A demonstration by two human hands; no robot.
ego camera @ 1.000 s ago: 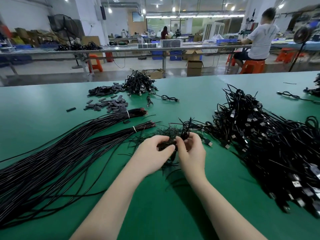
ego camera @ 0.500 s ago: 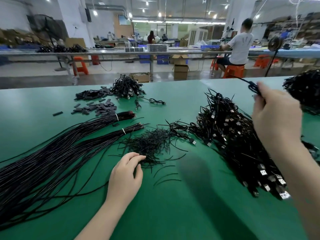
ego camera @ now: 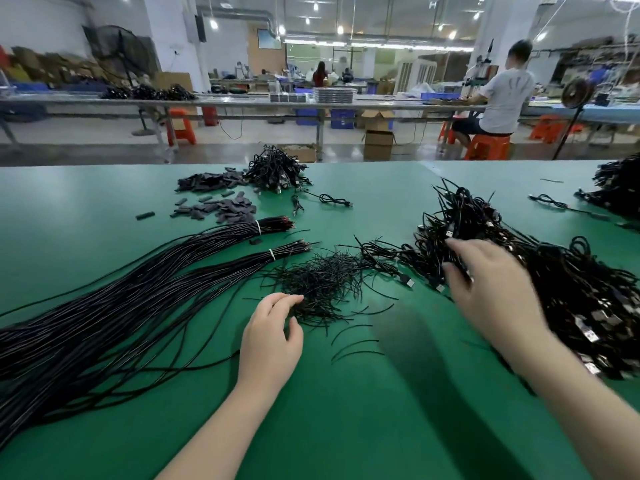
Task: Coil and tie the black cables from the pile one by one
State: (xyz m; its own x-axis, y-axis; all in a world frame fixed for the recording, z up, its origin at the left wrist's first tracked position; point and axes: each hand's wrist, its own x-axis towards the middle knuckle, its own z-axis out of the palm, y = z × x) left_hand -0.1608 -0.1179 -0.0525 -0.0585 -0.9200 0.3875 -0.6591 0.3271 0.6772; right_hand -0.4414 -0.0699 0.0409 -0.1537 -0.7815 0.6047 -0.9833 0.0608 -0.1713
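The left hand rests at the near edge of a small heap of short black ties, its loosely curled fingertips touching the strands without, as far as I can tell, gripping any. The right hand hovers blurred over the near side of the big pile of black cables, fingers spread and holding nothing that I can make out. To my eye much remains: that pile is large and tangled, and two long banded bundles lie to the left. A smaller heap of cables sits far back, perhaps finished ones. Everything lies on a green worktop; beyond it stand long benches, orange stools and a seated worker in a lit workshop.
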